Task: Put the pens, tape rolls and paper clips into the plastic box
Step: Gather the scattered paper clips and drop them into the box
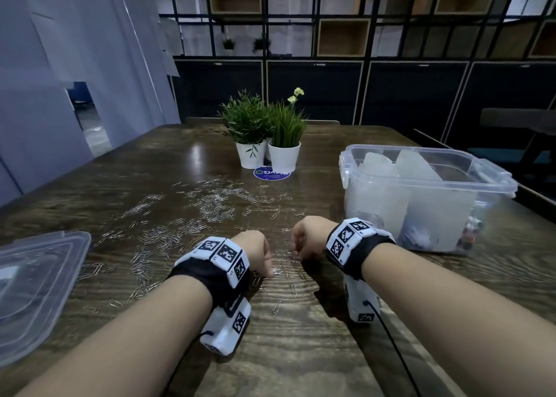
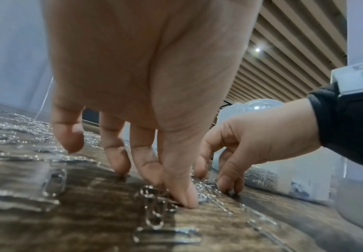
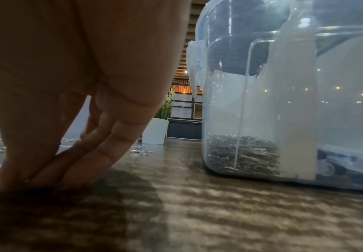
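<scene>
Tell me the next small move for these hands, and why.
Probably pinch up the clips under both hands and carry them to the box: left hand and right hand have fingertips down on a small pile, and many clips still litter the table.

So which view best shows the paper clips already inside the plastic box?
The right wrist view: through the clear wall of the plastic box, the paper clips in the box lie heaped on its floor. The left wrist view shows them as a blurred glint; the head view barely shows them.
</scene>
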The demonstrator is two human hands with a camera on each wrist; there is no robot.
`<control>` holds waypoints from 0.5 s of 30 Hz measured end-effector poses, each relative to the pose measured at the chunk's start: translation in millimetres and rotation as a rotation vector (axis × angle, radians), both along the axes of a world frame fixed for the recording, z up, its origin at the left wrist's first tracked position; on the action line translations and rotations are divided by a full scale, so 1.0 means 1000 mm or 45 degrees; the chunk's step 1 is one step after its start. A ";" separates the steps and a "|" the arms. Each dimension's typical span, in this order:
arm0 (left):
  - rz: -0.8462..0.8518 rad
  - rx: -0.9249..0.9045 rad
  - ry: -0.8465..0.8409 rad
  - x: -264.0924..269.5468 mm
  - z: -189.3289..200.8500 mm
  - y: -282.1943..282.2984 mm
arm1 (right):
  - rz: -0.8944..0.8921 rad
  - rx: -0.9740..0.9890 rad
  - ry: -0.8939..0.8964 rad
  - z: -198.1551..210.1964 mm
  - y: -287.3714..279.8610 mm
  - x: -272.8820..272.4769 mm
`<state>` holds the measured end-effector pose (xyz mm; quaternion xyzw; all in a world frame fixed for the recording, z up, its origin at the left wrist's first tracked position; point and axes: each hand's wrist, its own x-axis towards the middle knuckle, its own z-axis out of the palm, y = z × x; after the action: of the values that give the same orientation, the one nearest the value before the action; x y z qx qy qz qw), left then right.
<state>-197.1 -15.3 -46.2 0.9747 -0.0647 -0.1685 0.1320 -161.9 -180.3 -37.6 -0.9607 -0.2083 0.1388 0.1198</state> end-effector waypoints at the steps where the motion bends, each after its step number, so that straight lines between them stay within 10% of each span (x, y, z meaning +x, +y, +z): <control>1: -0.022 0.010 0.008 0.001 -0.001 0.001 | 0.004 -0.023 0.003 0.000 0.001 0.002; 15: -0.124 0.341 -0.155 -0.013 0.008 -0.015 | -0.007 -0.196 -0.027 0.001 0.001 -0.013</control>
<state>-210.5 -30.8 -38.3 0.9877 -0.0966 -0.1225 -0.0118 -174.5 -178.8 -36.9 -0.9691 -0.1957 0.1438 0.0437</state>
